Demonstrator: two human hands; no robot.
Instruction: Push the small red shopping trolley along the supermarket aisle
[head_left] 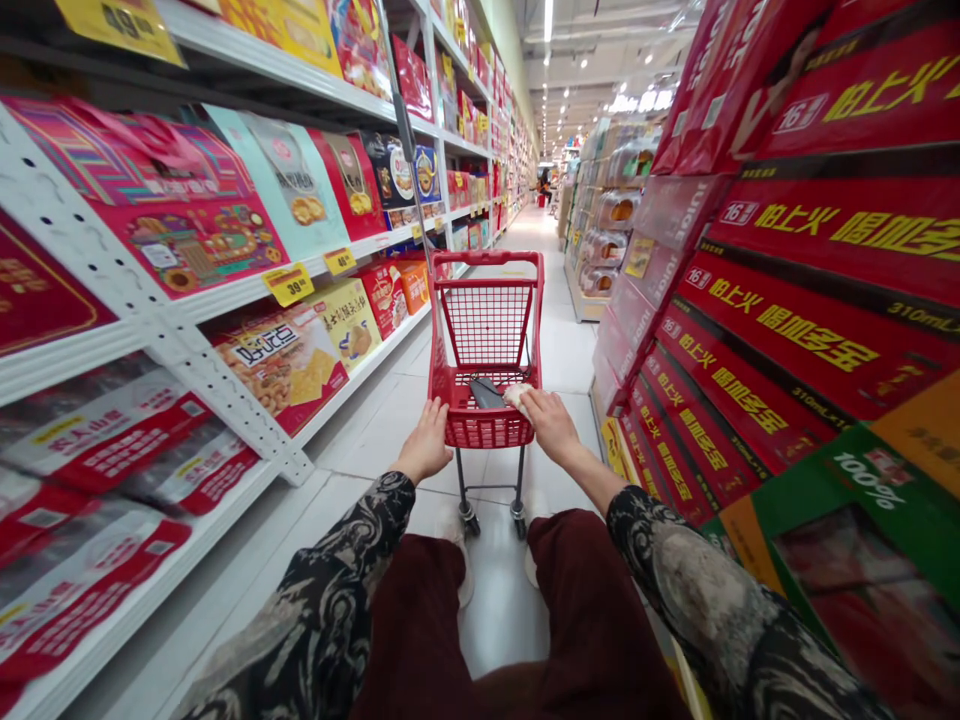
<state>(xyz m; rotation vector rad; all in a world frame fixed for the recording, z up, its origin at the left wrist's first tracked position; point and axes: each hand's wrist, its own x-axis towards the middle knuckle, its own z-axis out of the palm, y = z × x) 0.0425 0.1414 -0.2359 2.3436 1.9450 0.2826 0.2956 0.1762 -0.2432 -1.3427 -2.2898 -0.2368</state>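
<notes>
- Along a supermarket aisle, a small red cart [487, 258] stood just ahead of the person's knees, on casters, on pale floor tiles [499, 600];
- left hand [424, 442]: fingers curled over the cart's near rim, pinching nothing;
- right hand [551, 425]: curled over the same rim, just beside a pale bundle [514, 396]; whether it touched the bundle was hard to tell;
- inside the cart: that bundle and a dark flat object [486, 393] lay side by side; only these two things showed in it;
- leftward: white shelves [150, 330] carried bright gift boxes [277, 370];
- rightward: stacked red drink cartons [810, 330] rose close beside the cart.
</notes>
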